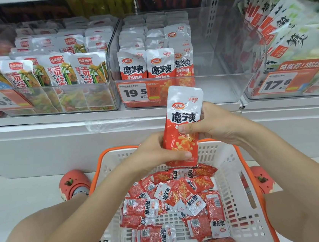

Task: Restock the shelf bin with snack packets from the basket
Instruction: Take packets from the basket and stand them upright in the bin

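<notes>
Basket (239,181) nearest: white plastic with orange rim, on the floor between two red clogs (73,183). Loose red-and-white snack packets (172,203) lie jumbled across its bottom, some face up, some showing barcodes.

Above the basket's far rim, both hands hold one upright stack of packets (183,124). Left hand (158,152) grips the lower end, thumb across the front near the bottom edge, fingers curled behind. Right hand (212,124) grips the middle from the right side, thumb pressed on the front face, fingers wrapped around the back. Stack tilts slightly, its top end pointing toward the shelf, not touching it.

Beyond that, clear shelf bin (219,78) with a 19.5 price tag (134,92). Matching packets stand in three rows at its left side; the right part shows bare clear wall. Held stack is just in front of the bin's front wall, well below its rim.

Left neighbour bin (62,100) holds green-and-yellow packets, tag 16.8. Right neighbour bin (289,78) holds pale packets, tag 17.8.
</notes>
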`<state>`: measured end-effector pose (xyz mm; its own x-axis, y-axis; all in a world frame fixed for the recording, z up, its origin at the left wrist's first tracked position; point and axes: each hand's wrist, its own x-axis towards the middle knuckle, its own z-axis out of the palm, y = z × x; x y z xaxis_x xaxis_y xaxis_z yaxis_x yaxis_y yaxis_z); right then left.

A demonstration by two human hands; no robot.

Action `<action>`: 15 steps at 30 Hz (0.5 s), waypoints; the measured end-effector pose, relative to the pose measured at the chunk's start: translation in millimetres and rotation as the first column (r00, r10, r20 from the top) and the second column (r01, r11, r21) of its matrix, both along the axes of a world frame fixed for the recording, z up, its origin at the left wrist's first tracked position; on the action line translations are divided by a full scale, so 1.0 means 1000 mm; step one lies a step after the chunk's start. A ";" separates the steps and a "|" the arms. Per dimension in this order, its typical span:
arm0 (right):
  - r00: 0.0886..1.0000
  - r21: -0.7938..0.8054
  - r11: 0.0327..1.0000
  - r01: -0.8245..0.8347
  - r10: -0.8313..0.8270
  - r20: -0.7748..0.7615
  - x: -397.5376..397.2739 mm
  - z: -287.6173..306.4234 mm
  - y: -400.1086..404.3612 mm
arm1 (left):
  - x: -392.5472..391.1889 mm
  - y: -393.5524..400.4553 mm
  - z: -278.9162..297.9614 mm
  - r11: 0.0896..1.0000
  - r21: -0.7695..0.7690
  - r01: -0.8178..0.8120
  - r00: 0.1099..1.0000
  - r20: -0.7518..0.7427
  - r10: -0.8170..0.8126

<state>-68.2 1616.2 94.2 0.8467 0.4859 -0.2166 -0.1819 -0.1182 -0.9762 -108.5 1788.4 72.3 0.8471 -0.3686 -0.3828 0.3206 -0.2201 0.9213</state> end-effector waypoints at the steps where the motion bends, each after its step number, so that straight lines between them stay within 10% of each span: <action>1: 1.000 0.002 1.000 0.001 -0.001 -0.007 0.000 -0.001 0.001 | -0.003 -0.003 -0.002 0.994 -0.109 -0.014 0.998 -0.058 0.007; 8: 0.999 0.024 0.999 0.030 -0.029 -0.013 -0.004 -0.002 0.003 | -0.005 -0.008 -0.005 0.834 -0.527 -0.163 0.853 -0.499 -0.149; 15: 0.996 -0.045 0.996 0.077 -0.075 0.039 -0.002 -0.001 0.010 | 0.005 -0.014 -0.011 0.814 -0.427 -0.395 0.818 -0.566 0.100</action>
<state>-70.4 1626.4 93.0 0.8886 0.4103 -0.2051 -0.1555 -0.1512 -0.9762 -103.3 1774.0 61.3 0.6791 -0.4342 -0.5919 0.7338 0.3808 0.5625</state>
